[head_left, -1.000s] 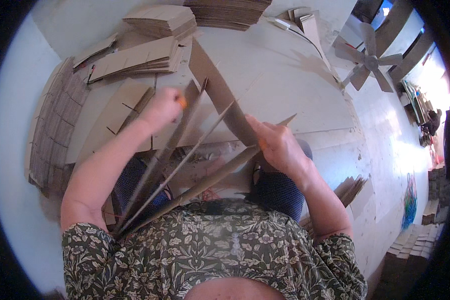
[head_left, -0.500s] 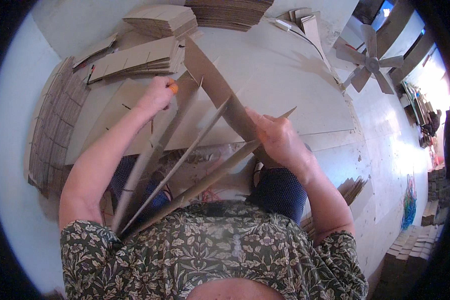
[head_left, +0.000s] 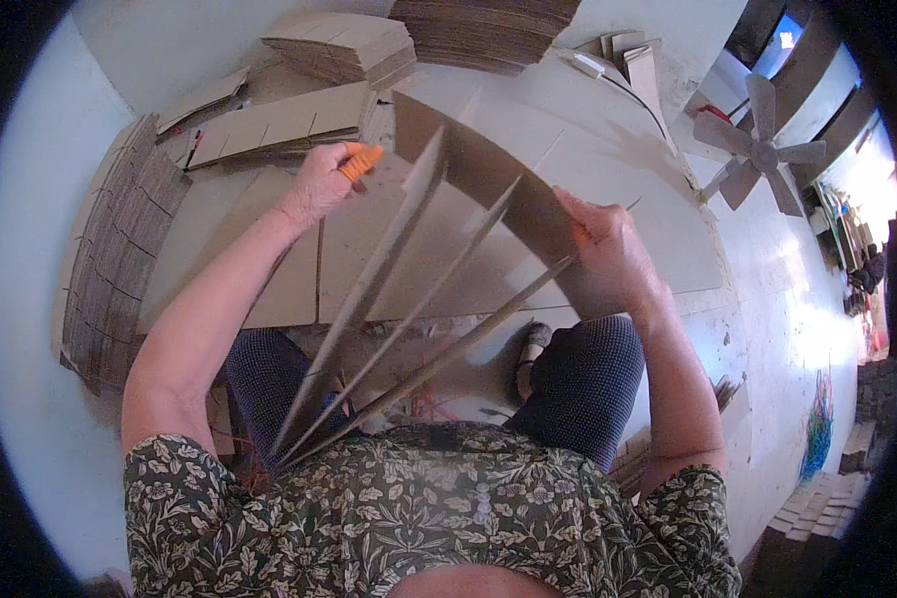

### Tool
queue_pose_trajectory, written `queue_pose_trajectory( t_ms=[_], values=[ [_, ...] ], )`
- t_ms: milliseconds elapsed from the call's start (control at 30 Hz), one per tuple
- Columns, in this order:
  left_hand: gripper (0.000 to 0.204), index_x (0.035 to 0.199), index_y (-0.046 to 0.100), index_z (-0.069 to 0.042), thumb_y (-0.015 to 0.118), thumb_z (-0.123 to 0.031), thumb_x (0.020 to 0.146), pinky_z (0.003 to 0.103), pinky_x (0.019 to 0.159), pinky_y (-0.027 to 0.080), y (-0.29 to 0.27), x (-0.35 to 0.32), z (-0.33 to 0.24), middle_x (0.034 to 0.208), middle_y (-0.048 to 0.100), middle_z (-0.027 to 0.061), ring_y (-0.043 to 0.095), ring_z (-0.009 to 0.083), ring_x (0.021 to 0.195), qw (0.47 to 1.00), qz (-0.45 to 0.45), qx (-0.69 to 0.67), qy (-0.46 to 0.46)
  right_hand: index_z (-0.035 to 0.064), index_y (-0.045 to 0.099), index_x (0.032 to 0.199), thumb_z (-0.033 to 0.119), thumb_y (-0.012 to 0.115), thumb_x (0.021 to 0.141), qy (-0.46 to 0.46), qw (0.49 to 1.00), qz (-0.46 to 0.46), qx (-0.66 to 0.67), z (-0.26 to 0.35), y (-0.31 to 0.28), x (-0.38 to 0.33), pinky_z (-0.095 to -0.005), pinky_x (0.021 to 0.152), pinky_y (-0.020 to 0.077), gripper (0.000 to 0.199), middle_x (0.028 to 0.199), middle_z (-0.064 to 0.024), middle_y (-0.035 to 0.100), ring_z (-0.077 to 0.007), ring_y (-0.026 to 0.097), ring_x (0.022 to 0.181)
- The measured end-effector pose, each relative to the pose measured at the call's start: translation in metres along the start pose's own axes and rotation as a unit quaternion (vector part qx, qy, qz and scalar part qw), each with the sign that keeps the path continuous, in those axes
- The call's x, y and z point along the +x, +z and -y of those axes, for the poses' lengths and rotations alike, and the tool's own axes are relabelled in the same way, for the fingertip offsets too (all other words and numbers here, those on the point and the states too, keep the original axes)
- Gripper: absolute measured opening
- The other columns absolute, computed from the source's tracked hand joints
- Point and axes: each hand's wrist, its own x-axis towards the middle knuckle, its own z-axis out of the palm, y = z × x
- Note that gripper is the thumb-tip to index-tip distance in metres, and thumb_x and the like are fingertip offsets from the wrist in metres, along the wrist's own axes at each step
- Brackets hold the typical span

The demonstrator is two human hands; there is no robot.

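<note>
Top: short-sleeved blouse (head_left: 439, 518), dark green with a dense pale leaf and flower print, filling the near edge.
Sleeves: end above the elbows; forearms bare.
Trousers: dark blue trousers (head_left: 583, 384) with a fine light dot pattern, seen over both knees.
Left hand (head_left: 319, 184): orange fingertip covers (head_left: 361, 159) on the fingers.
Right hand (head_left: 608, 254): a small orange cover at one fingertip.
Jewellery: none seen on wrists.
</note>
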Motion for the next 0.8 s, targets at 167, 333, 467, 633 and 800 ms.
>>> queue_pose_trajectory(
  t_ms=[167,333,467,633,800],
  values=[
    [0.060,0.134,0.044,-0.006,0.068,-0.026,0.083,0.039,0.097,0.043,-0.022,0.011,0.059,0.129,0.053,0.0142,0.050,0.0300,0.117,0.925,-0.044,0.369,-0.080,0.0101,0.055,0.123,0.004,0.046,0.081,0.034,0.997,0.040,-0.052,-0.035,0.006,0.015,-0.0464,0.075,0.0513,0.044,0.090,-0.0260,0.062,-0.0411,0.062,0.084],
    [0.073,0.138,0.035,-0.009,0.073,-0.024,0.077,0.040,0.102,0.038,-0.033,0.023,0.057,0.135,0.044,0.0111,0.040,0.0324,0.125,0.858,-0.021,0.497,-0.131,0.0118,0.055,0.124,0.004,0.045,0.082,0.047,0.995,0.057,-0.067,-0.031,-0.001,0.018,-0.0460,0.077,0.0511,0.045,0.091,-0.0254,0.062,-0.0409,0.062,0.086],
    [0.058,0.123,0.047,-0.006,0.074,-0.024,0.075,0.041,0.095,0.043,-0.042,0.029,0.059,0.123,0.051,0.0110,0.047,0.0321,0.116,0.869,-0.010,0.485,-0.097,0.0112,0.056,0.123,0.002,0.046,0.081,0.008,1.000,0.007,-0.027,-0.036,-0.006,0.015,-0.0452,0.076,0.0511,0.044,0.090,-0.0258,0.062,-0.0409,0.062,0.086],
    [0.035,0.097,0.058,-0.004,0.074,-0.024,0.073,0.042,0.082,0.049,-0.025,0.021,0.049,0.103,0.056,0.0101,0.055,0.0309,0.100,0.867,0.009,0.497,0.034,0.0094,0.059,0.119,0.002,0.048,0.080,0.034,0.999,0.026,-0.034,-0.049,-0.016,0.020,-0.0456,0.075,0.0504,0.041,0.092,-0.0258,0.062,-0.0396,0.063,0.085],
    [0.028,0.092,0.059,-0.005,0.070,-0.025,0.076,0.046,0.074,0.048,-0.006,0.013,0.041,0.095,0.057,0.0118,0.058,0.0331,0.089,0.884,0.019,0.462,0.070,0.0104,0.057,0.122,0.005,0.050,0.083,0.029,0.991,0.014,-0.129,-0.076,-0.020,0.027,-0.0466,0.072,0.0506,0.040,0.091,-0.0231,0.063,-0.0386,0.063,0.082]
  ],
)
